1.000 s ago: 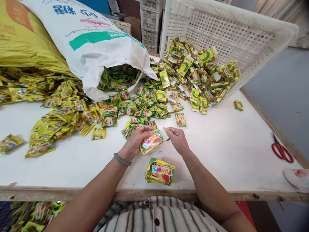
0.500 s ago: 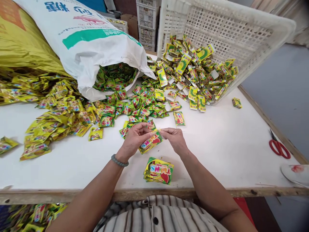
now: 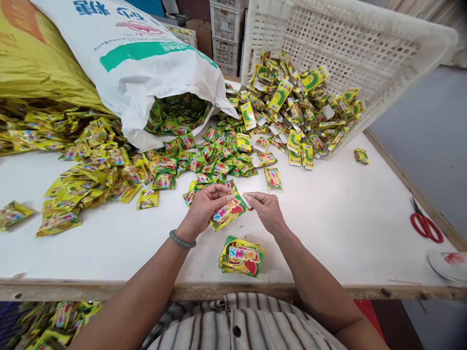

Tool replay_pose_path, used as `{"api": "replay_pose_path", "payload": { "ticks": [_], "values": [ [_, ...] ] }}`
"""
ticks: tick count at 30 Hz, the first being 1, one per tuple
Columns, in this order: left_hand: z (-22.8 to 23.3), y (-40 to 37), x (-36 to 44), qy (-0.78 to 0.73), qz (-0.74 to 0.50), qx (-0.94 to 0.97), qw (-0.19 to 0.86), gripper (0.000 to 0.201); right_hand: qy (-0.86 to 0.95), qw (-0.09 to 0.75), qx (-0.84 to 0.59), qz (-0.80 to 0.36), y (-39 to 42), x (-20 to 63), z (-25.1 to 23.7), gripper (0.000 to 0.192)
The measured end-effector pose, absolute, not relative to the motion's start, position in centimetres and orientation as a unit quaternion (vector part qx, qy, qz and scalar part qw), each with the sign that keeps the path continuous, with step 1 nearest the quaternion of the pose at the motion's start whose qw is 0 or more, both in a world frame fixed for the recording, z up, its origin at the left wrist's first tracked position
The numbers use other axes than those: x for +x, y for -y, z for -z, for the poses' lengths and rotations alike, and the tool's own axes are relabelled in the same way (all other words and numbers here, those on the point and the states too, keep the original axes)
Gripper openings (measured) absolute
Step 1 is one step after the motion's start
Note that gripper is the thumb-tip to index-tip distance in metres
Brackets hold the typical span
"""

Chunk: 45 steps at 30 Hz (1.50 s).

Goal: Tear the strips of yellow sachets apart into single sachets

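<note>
My left hand (image 3: 203, 206) grips a yellow-green candy packet (image 3: 229, 212) with red fruit print, held just above the white table (image 3: 328, 223). My right hand (image 3: 267, 209) pinches the packet's right corner with fingertips. A small stack of the same packets (image 3: 241, 256) lies near the table's front edge, right below both hands. Loose packets (image 3: 215, 160) are strewn beyond my hands, and one packet (image 3: 273, 178) lies alone just past my right hand.
A white woven sack (image 3: 146, 63) spills packets at the back. A tipped white plastic crate (image 3: 339, 53) holds several small yellow boxes (image 3: 292, 107). Yellow foil wrappers (image 3: 91, 175) pile up at left. Red scissors (image 3: 425, 224) lie at the right edge.
My right hand has come from slightly apart onto the packet's right corner; the left hand keeps its hold. The view shifted a little.
</note>
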<state>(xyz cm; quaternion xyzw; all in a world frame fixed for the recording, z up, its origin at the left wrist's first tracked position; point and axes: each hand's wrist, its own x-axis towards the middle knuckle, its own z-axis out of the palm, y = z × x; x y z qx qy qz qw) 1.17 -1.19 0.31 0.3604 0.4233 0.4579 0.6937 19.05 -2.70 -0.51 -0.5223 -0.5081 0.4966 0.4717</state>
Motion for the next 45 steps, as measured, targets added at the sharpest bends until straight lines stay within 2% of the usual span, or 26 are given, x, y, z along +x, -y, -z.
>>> {"api": "replay_pose_path", "payload": {
  "ticks": [9,14,16,19,27,32,35,39,42,45],
  "values": [
    [0.2,1.4,1.2,-0.417,-0.484,0.436,0.634,0.039,0.584,0.490,-0.519,-0.386,3.6,18.4,0.0,0.019],
    [0.0,1.5,1.9,-0.424,-0.518,0.430,0.606,0.041,0.496,0.490,-0.473,-0.539,3.7,18.0,0.1,0.031],
    [-0.2,1.5,2.0,-0.423,-0.532,0.411,0.608,0.042,0.469,0.498,-0.464,-0.562,3.9,17.5,0.3,0.038],
    [-0.5,1.6,2.0,-0.426,-0.538,0.385,0.617,0.044,0.492,0.503,-0.486,-0.518,4.4,16.5,0.5,0.042],
    [-0.7,1.7,1.6,-0.427,-0.527,0.345,0.649,0.050,0.632,0.485,-0.491,-0.352,4.5,16.3,1.1,0.037],
    [-0.9,1.2,1.8,-0.442,-0.515,0.340,0.651,0.052,0.637,0.469,-0.478,-0.382,3.3,17.7,1.1,0.028],
    [-2.2,1.8,2.4,-0.436,-0.446,0.415,0.662,0.049,0.552,0.522,-0.510,-0.404,2.5,19.3,0.9,0.033],
    [-3.7,3.6,3.4,-0.381,-0.232,0.608,0.657,0.045,0.468,0.566,-0.576,-0.360,1.4,21.4,1.1,0.041],
    [-4.1,4.9,3.8,-0.359,-0.063,0.760,0.538,0.054,0.472,0.560,-0.583,-0.352,0.9,21.9,1.5,0.043],
    [-4.5,5.7,3.7,-0.350,0.051,0.826,0.439,0.068,0.508,0.542,-0.576,-0.342,1.0,21.6,1.5,0.039]
  ]
}}
